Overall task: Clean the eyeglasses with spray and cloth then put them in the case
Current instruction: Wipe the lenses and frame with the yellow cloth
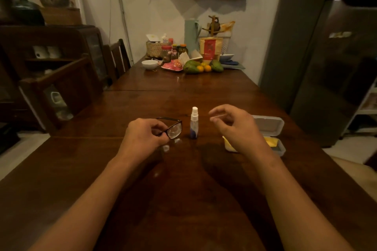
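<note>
My left hand (143,133) pinches the dark-framed eyeglasses (173,128) by the frame, just above the wooden table (183,199); one lens looks wet or smudged. A small spray bottle (194,123) with a white nozzle stands upright just right of the glasses. My right hand (234,126) hovers to the right of the bottle, fingers loosely curled and holding nothing. Behind that hand lies the open grey glasses case (271,126), with a yellow cloth (270,141) in its lower half, partly hidden by my wrist.
At the table's far end stand a white bowl (150,64), jars, a woven basket (156,49), a thermos (191,35) and fruit (202,66). Wooden chairs (67,87) line the left side. A fridge (336,67) stands at the right.
</note>
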